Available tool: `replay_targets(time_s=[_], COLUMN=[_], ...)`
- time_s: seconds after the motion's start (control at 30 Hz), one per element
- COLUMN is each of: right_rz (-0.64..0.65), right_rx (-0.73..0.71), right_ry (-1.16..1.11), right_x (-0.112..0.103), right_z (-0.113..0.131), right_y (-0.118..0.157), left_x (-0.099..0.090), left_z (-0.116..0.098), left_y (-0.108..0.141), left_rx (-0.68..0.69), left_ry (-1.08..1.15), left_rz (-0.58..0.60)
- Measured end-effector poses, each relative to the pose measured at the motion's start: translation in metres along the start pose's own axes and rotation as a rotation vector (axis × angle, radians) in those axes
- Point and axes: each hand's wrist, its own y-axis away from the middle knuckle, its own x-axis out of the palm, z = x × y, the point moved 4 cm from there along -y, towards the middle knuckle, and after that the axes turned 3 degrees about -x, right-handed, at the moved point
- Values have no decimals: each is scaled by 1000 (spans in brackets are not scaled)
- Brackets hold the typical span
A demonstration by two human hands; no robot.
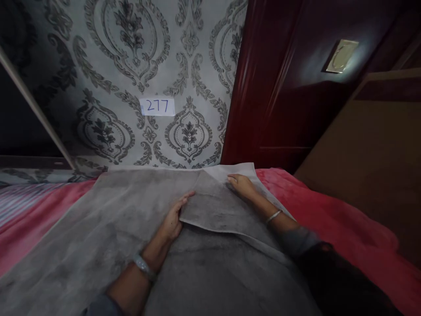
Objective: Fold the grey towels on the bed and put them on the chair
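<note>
Left hand [173, 221] has the cloth [213, 210] by a flap, fingers nearly closed. Right hand [244, 187] looks kinda pinched on it, nearer the blanket [332, 219]'s far edge.

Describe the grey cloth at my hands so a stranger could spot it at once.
Find the patterned wall, then look to the red bedding below. Between its left and right stretches lies the grey cloth, with your left hand and right hand on it. Unlike the bedding, it is grey and partly folded over.

A partly folded grey cloth [131, 202] covers red plush fabric [335, 219].
</note>
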Motion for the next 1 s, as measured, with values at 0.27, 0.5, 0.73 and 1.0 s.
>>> replay_targets(time_s=[0.27, 0.5, 0.73, 1.0], right_rz=[25, -280, -249, 146], right_rx=[-230, 300, 144, 183], right_ry=[-50, 42, 197, 311], right_x=[23, -96, -32, 8], right_z=[90, -45, -21, -62], right_y=[83, 23, 83, 109], left_x=[10, 11, 12, 29], left_z=[-1, 3, 8, 15], left_y=[1, -3, -3, 6], left_rx=[-58, -20, 25, 557], left_ry=[87, -4, -213, -1512], left_rz=[239, 432, 424, 348])
